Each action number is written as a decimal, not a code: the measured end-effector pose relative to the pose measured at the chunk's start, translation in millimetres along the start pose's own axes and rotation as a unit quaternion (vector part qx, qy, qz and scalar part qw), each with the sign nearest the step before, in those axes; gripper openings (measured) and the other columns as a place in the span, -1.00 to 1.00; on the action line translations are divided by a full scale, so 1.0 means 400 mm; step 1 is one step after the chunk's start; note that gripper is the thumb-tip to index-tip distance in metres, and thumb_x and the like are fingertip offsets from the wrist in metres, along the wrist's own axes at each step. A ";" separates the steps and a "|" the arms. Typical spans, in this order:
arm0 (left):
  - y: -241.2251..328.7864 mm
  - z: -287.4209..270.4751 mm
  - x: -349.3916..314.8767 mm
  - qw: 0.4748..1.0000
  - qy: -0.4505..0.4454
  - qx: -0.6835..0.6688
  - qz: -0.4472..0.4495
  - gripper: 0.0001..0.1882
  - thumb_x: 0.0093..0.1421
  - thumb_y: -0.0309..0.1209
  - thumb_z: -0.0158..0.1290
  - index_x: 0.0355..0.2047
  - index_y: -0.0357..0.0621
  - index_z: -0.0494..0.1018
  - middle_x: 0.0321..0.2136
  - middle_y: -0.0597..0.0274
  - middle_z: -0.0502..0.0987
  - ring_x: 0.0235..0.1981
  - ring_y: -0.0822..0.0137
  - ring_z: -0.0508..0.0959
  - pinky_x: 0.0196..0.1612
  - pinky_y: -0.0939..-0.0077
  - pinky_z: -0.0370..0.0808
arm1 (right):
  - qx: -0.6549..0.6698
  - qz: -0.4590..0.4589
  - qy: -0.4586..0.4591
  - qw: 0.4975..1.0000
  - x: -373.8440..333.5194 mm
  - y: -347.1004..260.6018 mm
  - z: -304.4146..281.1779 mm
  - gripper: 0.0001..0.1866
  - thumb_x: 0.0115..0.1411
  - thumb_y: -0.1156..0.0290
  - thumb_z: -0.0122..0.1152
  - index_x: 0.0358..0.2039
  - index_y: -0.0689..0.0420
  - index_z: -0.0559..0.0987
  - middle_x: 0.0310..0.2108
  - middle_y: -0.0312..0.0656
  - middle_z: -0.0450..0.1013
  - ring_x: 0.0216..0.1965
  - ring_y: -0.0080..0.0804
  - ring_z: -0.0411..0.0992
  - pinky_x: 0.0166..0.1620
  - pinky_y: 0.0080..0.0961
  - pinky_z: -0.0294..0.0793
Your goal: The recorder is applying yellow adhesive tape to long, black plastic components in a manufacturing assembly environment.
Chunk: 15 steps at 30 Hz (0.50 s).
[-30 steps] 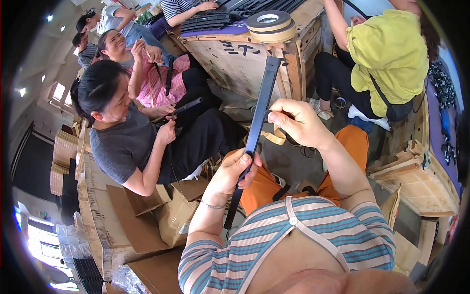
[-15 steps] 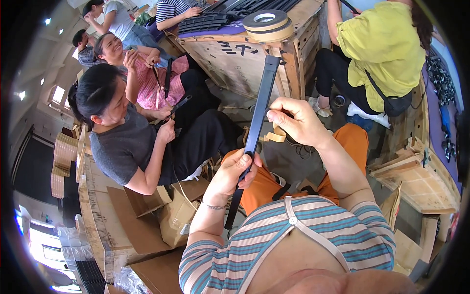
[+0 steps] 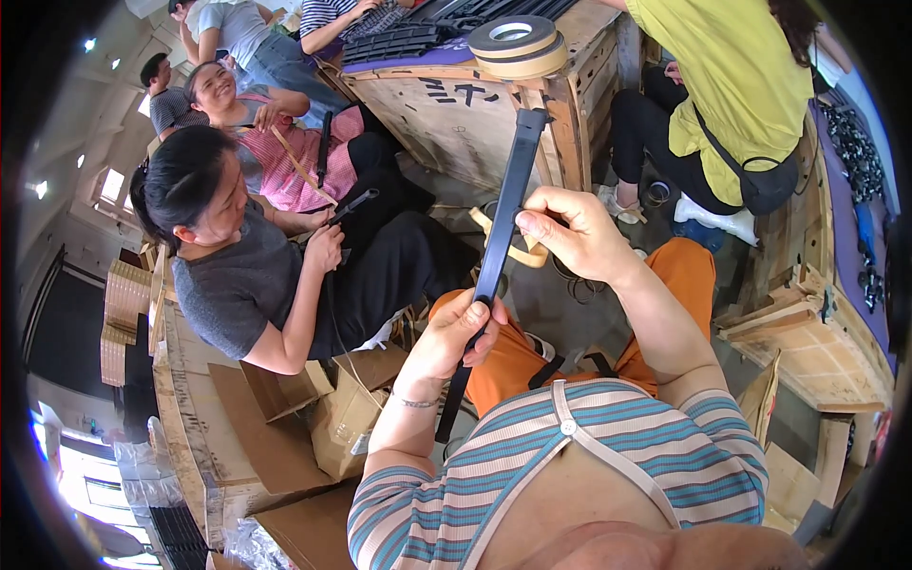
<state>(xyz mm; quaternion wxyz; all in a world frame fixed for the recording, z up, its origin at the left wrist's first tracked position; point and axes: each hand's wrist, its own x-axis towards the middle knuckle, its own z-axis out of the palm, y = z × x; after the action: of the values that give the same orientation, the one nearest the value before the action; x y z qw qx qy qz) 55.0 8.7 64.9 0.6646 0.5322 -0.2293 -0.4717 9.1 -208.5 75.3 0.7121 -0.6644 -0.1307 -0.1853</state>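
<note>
A long, flat black strip (image 3: 513,180) slants up and away in front of my lap, its lower end running past my wrist. My left hand (image 3: 454,332) is closed around its lower part, thumb on top. Beside the strip's upper half, my right hand (image 3: 575,233) is closed in a pinch at its right edge. A curled tan tape strip (image 3: 528,255) hangs just below those fingertips and loops behind the black strip. It appears to be in the pinch, though the fingers partly hide where it is held.
Tape rolls (image 3: 518,47) are stacked on a wooden crate (image 3: 446,123) ahead, beside piled black strips. Seated at left, a co-worker in grey (image 3: 242,285) handles a dark piece. Another in yellow (image 3: 731,95) sits at right. Open cardboard boxes (image 3: 356,418) lie near my left elbow.
The tan tape now loops out on the left of the black strip too. My hands have barely moved. The co-worker in yellow has leaned, and the one in pink has lowered a hand.
</note>
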 end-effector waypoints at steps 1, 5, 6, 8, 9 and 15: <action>-0.001 0.001 0.001 1.000 0.005 0.010 0.004 -0.62 0.22 -0.12 -0.13 -0.35 -0.26 0.28 -0.74 0.32 0.23 -0.81 0.59 0.12 -0.76 0.72 0.04 | -0.017 -0.003 0.004 1.000 0.002 0.000 0.000 -0.80 0.18 0.40 0.06 -0.53 0.22 0.41 -0.65 -0.42 0.29 -0.58 -0.78 0.14 -0.53 -0.74 0.14; -0.006 -0.006 -0.001 0.999 0.022 0.047 0.014 -0.64 0.22 -0.12 -0.14 -0.38 -0.23 0.27 -0.75 0.35 0.21 -0.81 0.60 0.11 -0.76 0.71 0.03 | -0.060 0.016 0.011 0.998 0.013 0.017 0.002 -0.79 0.16 0.38 0.09 -0.53 0.24 0.45 -0.67 -0.43 0.24 -0.61 -0.78 0.13 -0.57 -0.73 0.10; -0.003 -0.008 -0.003 0.997 0.031 0.072 0.016 -0.66 0.24 -0.13 -0.16 -0.38 -0.21 0.27 -0.76 0.39 0.21 -0.80 0.62 0.12 -0.74 0.74 0.05 | -0.059 0.014 0.005 0.998 0.019 0.013 0.005 -0.79 0.16 0.38 0.09 -0.53 0.24 0.45 -0.67 -0.43 0.24 -0.61 -0.78 0.13 -0.57 -0.73 0.10; -0.001 -0.011 -0.008 0.993 0.048 0.110 0.017 -0.68 0.25 -0.14 -0.18 -0.39 -0.17 0.27 -0.76 0.44 0.21 -0.79 0.64 0.14 -0.72 0.77 0.06 | -0.074 0.027 0.002 0.997 0.026 0.000 0.009 -0.73 0.16 0.31 0.09 -0.59 0.21 0.39 -0.67 -0.44 0.24 -0.58 -0.77 0.11 -0.53 -0.72 0.09; -0.004 -0.010 -0.005 0.991 0.057 0.123 0.020 -0.68 0.26 -0.14 -0.18 -0.39 -0.16 0.27 -0.76 0.44 0.21 -0.79 0.65 0.14 -0.72 0.77 0.06 | -0.070 0.020 -0.001 0.997 0.028 0.009 0.005 -0.72 0.15 0.30 0.10 -0.59 0.21 0.38 -0.66 -0.45 0.23 -0.57 -0.76 0.10 -0.53 -0.72 0.07; -0.025 -0.033 -0.007 0.994 0.012 0.106 0.031 -0.64 0.22 -0.09 -0.13 -0.40 -0.18 0.27 -0.75 0.42 0.21 -0.80 0.62 0.17 -0.74 0.75 0.08 | 0.029 0.035 0.031 0.998 0.020 0.022 0.030 -0.86 0.10 0.46 0.08 -0.52 0.26 0.47 -0.62 -0.42 0.30 -0.53 -0.74 0.23 -0.46 -0.73 0.21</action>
<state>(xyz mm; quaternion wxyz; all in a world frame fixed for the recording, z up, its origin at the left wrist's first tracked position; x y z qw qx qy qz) 60.6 17.9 51.9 0.6211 0.5979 -0.2865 -0.4179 20.9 -196.6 71.8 0.7407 -0.6418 -0.0904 -0.1771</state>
